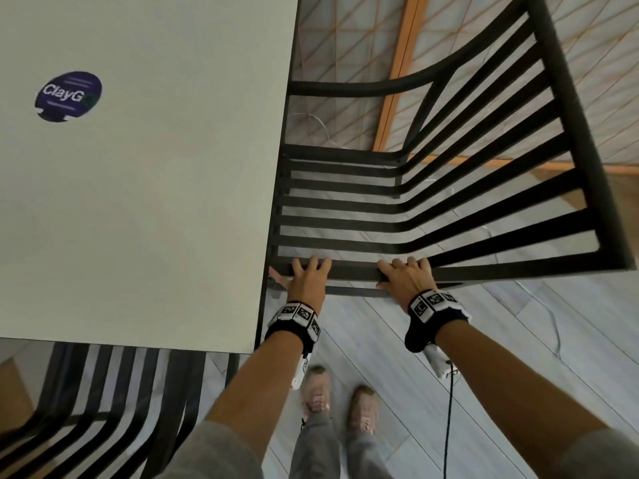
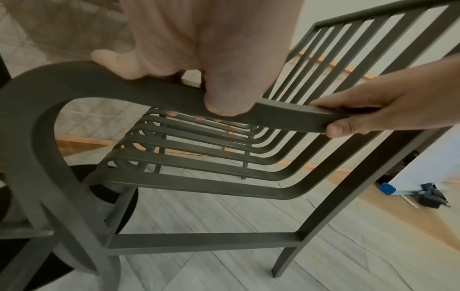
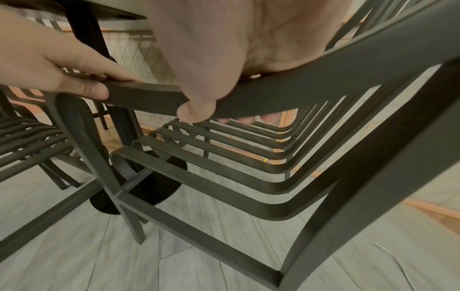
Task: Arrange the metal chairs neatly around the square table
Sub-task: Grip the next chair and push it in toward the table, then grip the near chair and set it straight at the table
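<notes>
Hands both clamped on near armrest (image 1: 352,273) of metal chair (image 1: 432,188), side by side, apart from each other. Left hand (image 1: 307,280) sits at the front end of the armrest, close to the worktop (image 1: 155,202) edge; fingers (image 1: 313,263) wrap over the top of the bar, thumb (image 2: 224,102) pressed on the near face, fingertips poking out under the bar in left wrist view. Right hand (image 1: 404,278) sits further back, toward the backrest; same grip, fingers over, thumb (image 3: 196,112) on the near side, fingertips visible below the bar in right wrist view. Both forearms stretched forward and down, wristbands with markers on each wrist.

Chair stands at the right side of the square worktop, seat front tucked under or right at the worktop edge, cannot tell if touching. Backrest faces away from the worktop. Seat slats run from front to back and bend up into the backrest. Round black pedestal base (image 3: 149,189) of the worktop sits just beside the chair's front leg. Second chair (image 1: 103,402) at the near worktop side, slats showing below its edge. Open floor (image 1: 518,340) to the right and behind the held chair; person's feet (image 1: 339,399) stand just beside it. Patterned mat with orange border (image 1: 394,81) lies beyond the chair.
</notes>
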`<state>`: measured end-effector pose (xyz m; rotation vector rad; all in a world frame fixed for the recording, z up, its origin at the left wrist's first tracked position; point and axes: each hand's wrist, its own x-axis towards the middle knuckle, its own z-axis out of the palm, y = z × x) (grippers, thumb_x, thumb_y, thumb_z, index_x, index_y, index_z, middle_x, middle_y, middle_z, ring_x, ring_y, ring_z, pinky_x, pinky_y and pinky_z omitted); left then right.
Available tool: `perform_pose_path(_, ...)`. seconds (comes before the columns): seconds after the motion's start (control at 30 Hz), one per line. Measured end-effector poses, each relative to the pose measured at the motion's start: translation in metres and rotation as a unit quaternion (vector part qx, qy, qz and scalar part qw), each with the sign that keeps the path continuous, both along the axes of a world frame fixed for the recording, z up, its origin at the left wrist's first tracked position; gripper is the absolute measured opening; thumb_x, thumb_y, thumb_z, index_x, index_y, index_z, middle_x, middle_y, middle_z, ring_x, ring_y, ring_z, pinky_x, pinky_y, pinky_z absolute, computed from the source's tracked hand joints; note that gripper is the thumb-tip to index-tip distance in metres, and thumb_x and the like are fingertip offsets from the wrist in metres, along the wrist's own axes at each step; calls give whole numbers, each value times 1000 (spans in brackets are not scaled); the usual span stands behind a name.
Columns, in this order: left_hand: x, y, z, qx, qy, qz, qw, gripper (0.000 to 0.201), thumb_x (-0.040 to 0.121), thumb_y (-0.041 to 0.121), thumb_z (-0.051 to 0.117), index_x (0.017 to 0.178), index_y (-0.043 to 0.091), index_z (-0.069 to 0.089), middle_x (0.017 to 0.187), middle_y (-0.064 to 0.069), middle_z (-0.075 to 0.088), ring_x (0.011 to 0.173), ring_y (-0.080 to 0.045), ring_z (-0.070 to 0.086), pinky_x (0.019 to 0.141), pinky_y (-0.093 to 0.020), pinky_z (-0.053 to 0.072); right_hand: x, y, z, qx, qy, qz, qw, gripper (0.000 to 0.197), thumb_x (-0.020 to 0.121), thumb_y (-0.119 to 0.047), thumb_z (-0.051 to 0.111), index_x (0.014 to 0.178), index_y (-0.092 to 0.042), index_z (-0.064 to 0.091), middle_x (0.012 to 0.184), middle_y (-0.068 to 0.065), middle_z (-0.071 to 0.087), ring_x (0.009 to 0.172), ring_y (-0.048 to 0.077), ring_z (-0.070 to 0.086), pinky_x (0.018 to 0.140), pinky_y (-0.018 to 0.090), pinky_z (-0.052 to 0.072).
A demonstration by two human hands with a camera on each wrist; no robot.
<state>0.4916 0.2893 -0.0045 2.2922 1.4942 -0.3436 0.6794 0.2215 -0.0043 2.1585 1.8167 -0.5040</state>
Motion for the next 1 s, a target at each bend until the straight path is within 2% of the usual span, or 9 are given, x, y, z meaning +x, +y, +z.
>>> perform_pose_path(0.17, 6, 15, 5, -4, 11, -11, 1000, 58, 89, -9, 46, 136, 24, 41, 142, -10, 40, 138, -43, 21, 98, -83, -3, 4, 16, 0, -12, 17, -24, 999, 37, 93, -46, 44, 123, -25, 42, 118, 8, 59, 108, 35, 50, 96, 48, 33)
perform_pose_path(0.27, 2, 8, 5, -21, 12, -4, 1000, 56, 90, -6, 48, 137, 25, 41, 143, -9, 38, 139, -42, 20, 99, -82, -3, -3, 7, 0, -8, 11, -23, 1000, 35, 93, -45, 45, 121, -23, 43, 117, 8, 60, 107, 35, 50, 95, 47, 33)
perform_pose_path(0.4, -1, 3, 12, -30, 18, -5, 999, 53, 93, 9, 54, 141, 25, 35, 148, -9, 35, 142, -43, 16, 103, -79, 2, -6, -1, 4, -1, 10, -36, 999, 44, 92, -47, 47, 128, -23, 38, 126, 8, 54, 114, 36, 46, 98, 47, 34)
perform_pose_path(0.5, 1, -11, 21, -40, 2, 4, 999, 62, 93, 26, 57, 147, 24, 25, 154, -9, 29, 145, -44, 11, 108, -75, 8, -15, -8, 14, 16, 0, -36, 999, 55, 87, -48, 54, 132, -22, 35, 135, 6, 48, 121, 35, 42, 103, 48, 34)
perform_pose_path(0.57, 2, -31, 31, -47, -24, 3, 999, 69, 93, 24, 59, 149, 23, 20, 158, -9, 24, 146, -42, 11, 113, -69, 12, -27, -18, 24, 28, -8, -25, 999, 64, 85, -50, 56, 136, -20, 33, 141, 5, 43, 129, 35, 36, 108, 49, 31)
perform_pose_path(0.67, -6, -72, 53, -45, -60, -1, 997, 72, 92, 11, 58, 150, 21, 17, 159, -9, 22, 146, -39, 15, 116, -61, 22, -46, -38, 42, 54, 0, -9, 999, 65, 86, -50, 55, 139, -20, 33, 146, 4, 38, 137, 33, 29, 113, 49, 27)
perform_pose_path(0.77, -33, -111, 84, -57, -83, -8, 995, 71, 89, 7, 58, 148, 18, 19, 157, -8, 24, 144, -35, 22, 112, -54, 33, -72, -69, 62, 35, 23, 3, 999, 61, 87, -48, 53, 139, -21, 33, 150, 5, 34, 139, 30, 26, 114, 48, 27)
perform_pose_path(0.93, -107, -151, 148, -127, -98, -78, 984, 61, 92, 14, 54, 145, 15, 24, 150, -9, 30, 136, -34, 31, 102, -54, 41, -137, -127, 94, 27, 74, 26, 997, 55, 88, -47, 50, 135, -24, 35, 146, 3, 37, 134, 25, 34, 109, 43, 35)
perform_pose_path(1.0, -148, -157, 175, -124, -95, -115, 981, 56, 93, 20, 54, 142, 16, 27, 147, -10, 34, 132, -34, 35, 98, -55, 43, -175, -141, 108, 25, 104, 44, 993, 54, 88, -47, 51, 135, -25, 35, 147, 1, 35, 133, 23, 35, 107, 42, 37)
